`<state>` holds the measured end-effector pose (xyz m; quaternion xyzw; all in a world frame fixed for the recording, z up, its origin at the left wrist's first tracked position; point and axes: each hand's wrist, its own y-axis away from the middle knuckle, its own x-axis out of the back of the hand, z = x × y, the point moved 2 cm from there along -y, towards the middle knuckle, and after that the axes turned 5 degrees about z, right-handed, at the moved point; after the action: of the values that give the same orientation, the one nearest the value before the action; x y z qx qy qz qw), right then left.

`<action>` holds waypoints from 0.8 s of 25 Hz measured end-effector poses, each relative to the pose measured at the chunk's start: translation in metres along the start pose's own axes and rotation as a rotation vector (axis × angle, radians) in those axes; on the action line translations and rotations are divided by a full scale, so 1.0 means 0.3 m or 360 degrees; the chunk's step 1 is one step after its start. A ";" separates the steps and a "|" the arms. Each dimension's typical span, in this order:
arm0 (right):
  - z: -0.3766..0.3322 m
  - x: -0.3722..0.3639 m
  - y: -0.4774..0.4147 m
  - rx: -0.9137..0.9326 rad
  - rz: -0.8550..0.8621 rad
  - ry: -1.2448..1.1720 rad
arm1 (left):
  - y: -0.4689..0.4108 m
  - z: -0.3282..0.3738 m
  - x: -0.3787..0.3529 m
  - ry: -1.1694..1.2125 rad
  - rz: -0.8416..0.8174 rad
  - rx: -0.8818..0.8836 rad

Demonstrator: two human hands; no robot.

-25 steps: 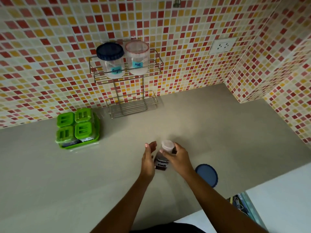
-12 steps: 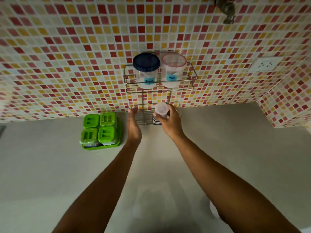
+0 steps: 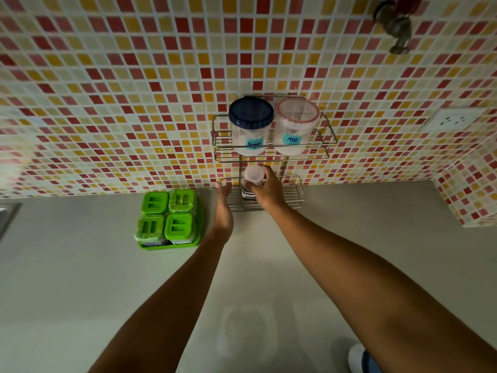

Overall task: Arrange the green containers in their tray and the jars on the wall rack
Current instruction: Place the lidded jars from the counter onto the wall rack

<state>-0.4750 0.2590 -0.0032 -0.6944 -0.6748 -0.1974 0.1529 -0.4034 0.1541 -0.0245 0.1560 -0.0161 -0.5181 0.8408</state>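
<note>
My right hand grips a small jar with a pale lid and a dark label, holding it over the lower shelf of the wire wall rack. My left hand is flat and empty beside the shelf's left end. On the rack's upper shelf stand a blue-lidded jar labelled Sugar and a red-rimmed jar labelled MSG. Several green-lidded containers sit together in their green tray on the counter, left of the rack.
The grey counter runs under a mosaic tile wall. A tap sticks out at the top right, with a wall socket right of the rack. A sink edge shows at far left. A blue lid lies at the lower right.
My right hand carried the small jar from the counter's front up to the lower rack shelf. My left hand moved along beside it. The view has shifted towards the wall.
</note>
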 end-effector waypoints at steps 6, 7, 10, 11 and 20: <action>0.031 -0.044 -0.028 -0.0060 -0.0052 0.0027 | 0.007 -0.025 -0.005 -0.0018 0.0033 0.0073; 0.030 -0.047 -0.034 -0.0064 -0.0045 0.0030 | 0.006 -0.026 -0.006 -0.0027 0.0037 0.0083; 0.024 -0.060 -0.049 -0.0069 -0.0018 0.0063 | 0.004 -0.021 -0.006 -0.0026 0.0016 0.0075; 0.022 -0.065 -0.053 -0.0072 -0.0015 0.0078 | 0.004 -0.019 -0.006 -0.0024 0.0002 0.0077; 0.013 -0.094 -0.069 -0.0061 -0.0099 0.0246 | -0.012 -0.043 -0.003 -0.0077 0.0000 0.0055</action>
<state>-0.4955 0.2371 -0.0212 -0.6587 -0.6783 -0.2680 0.1849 -0.4044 0.1566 -0.0376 0.1579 -0.0456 -0.5213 0.8374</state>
